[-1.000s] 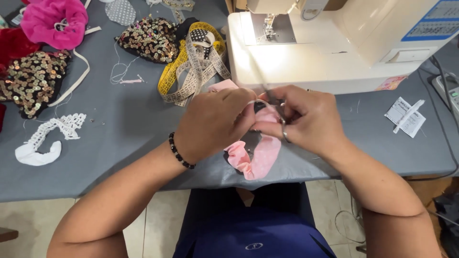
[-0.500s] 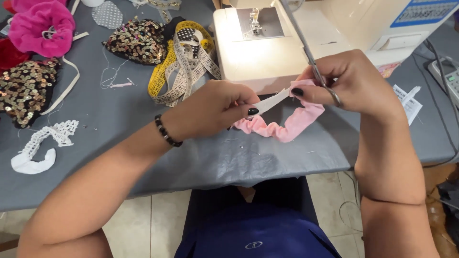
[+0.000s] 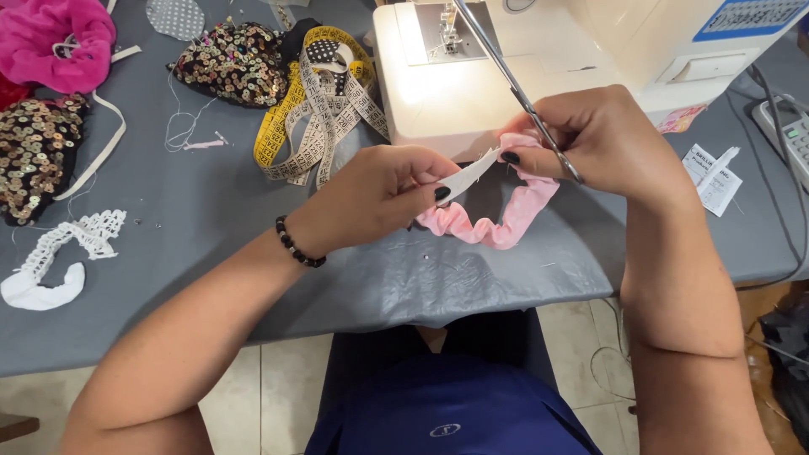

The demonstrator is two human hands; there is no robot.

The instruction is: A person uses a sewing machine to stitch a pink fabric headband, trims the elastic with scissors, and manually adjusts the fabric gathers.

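A pink ruffled scrunchie (image 3: 506, 221) hangs in a loop between my two hands above the grey table (image 3: 211, 227). My left hand (image 3: 379, 198) pinches one end of a white elastic strip (image 3: 468, 175) that runs out of the scrunchie. My right hand (image 3: 598, 139) grips the other end of the scrunchie and also holds metal scissors (image 3: 516, 88), their blades pointing up and left over the sewing machine. A black bead bracelet sits on my left wrist.
A white sewing machine (image 3: 539, 59) stands at the back, its light on. A yellow tape measure (image 3: 316, 97) lies beside it. Sequined fabric pieces (image 3: 232, 63), pink fabric (image 3: 50, 42), white lace (image 3: 59, 257) and paper tags (image 3: 712, 173) are spread over the table.
My hands have moved apart from a tight clasp. The scrunchie has opened into a loop and the white elastic is stretched out between my hands. The scissors have risen.
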